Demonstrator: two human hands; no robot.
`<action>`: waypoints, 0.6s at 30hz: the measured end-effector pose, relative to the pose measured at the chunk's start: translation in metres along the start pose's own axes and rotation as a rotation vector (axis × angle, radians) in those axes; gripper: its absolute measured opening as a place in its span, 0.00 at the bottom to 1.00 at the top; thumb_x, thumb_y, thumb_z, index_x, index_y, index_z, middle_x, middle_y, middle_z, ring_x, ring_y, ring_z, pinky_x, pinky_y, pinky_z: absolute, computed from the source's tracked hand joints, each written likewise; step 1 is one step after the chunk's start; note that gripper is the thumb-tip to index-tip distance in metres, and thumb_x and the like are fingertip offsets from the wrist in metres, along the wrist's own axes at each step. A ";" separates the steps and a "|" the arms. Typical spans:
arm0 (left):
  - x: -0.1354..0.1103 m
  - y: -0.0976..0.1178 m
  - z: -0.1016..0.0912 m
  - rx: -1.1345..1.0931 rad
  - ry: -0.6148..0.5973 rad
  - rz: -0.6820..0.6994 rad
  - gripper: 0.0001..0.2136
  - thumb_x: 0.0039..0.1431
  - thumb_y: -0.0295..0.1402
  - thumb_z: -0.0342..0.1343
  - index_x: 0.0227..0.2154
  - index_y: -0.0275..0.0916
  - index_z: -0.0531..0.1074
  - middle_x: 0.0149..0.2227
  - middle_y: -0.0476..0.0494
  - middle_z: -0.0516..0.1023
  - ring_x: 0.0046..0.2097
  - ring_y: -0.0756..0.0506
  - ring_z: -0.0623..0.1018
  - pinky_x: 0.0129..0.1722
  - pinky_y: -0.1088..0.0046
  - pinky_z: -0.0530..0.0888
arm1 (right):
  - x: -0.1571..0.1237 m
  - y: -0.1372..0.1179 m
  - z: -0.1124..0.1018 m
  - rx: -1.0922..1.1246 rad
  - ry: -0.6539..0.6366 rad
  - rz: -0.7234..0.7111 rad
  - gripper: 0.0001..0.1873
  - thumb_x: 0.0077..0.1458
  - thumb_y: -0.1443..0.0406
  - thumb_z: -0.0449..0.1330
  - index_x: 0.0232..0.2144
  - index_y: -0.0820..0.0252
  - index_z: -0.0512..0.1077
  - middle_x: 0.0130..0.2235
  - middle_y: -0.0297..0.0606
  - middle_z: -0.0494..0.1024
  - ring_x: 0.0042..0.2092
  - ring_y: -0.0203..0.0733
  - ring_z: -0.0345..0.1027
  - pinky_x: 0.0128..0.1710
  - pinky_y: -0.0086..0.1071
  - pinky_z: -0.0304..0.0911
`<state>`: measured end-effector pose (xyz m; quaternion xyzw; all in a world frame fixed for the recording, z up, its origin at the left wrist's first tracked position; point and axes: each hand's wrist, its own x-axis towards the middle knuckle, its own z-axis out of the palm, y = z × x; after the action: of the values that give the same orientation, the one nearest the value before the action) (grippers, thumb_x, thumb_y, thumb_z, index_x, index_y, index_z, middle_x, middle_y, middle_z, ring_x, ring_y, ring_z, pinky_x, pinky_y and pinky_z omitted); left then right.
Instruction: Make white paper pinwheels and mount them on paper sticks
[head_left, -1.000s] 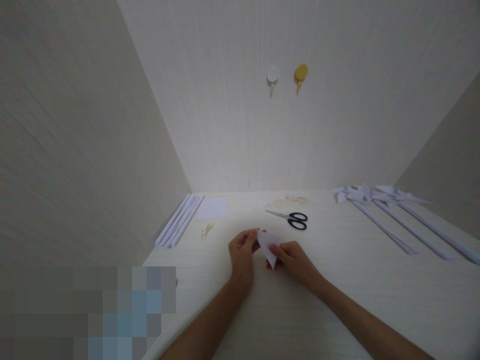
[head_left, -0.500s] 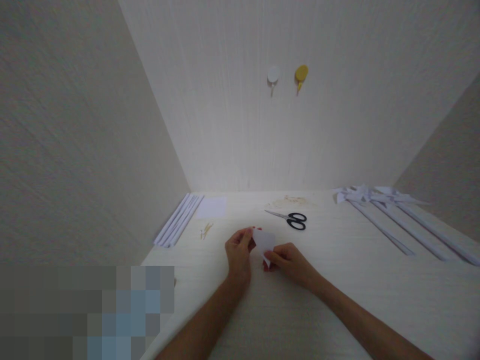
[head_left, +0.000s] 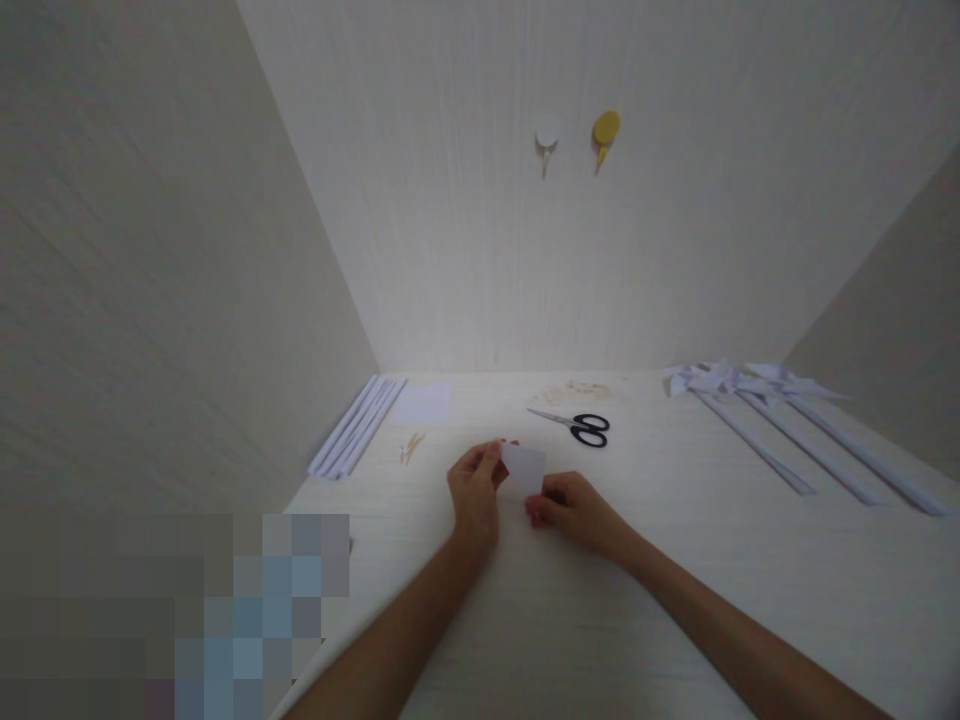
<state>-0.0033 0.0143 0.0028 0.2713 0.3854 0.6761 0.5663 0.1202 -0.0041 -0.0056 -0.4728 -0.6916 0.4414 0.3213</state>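
Item: pale tabletop (head_left: 525, 620), lower half of the frame.

Item: three white rolled stems (head_left: 811, 449) with folded paper heads, right edge; I judge the overlapping heads would crumple if a sleeve swept them.

Item: white paper tubes (head_left: 356, 432), side by side, centre left; a knock could set them rolling.

Item: scissors (head_left: 576, 422), black-handled, near centre, just beyond the hands; a careless reach might meet the point, which faces left.

Item: left hand (head_left: 474, 492), lower centre, thumb and fingers pinching the small paper's upper left corner.

Item: right hand (head_left: 574, 510), fingers curled around that paper's lower corner (how firmly, I cannot tell from here).

Item: flat white sheet (head_left: 422, 403), left of centre.

Item: small white paper (head_left: 524, 467), raised between both hands; uneven pulling could tear or crease it wrongly.

Item: thin tan sticks (head_left: 410, 447), left of centre, easily scattered by the left forearm.
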 end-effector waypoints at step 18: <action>0.003 0.000 0.000 -0.043 0.047 0.015 0.06 0.36 0.30 0.60 0.19 0.32 0.72 0.22 0.46 0.76 0.26 0.51 0.74 0.31 0.74 0.72 | -0.002 0.002 0.002 -0.172 0.038 -0.045 0.15 0.51 0.62 0.48 0.15 0.60 0.60 0.17 0.31 0.62 0.20 0.32 0.53 0.22 0.26 0.49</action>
<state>-0.0038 0.0176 0.0030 0.2461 0.3820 0.6945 0.5579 0.1199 -0.0061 -0.0077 -0.4915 -0.7312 0.3639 0.3022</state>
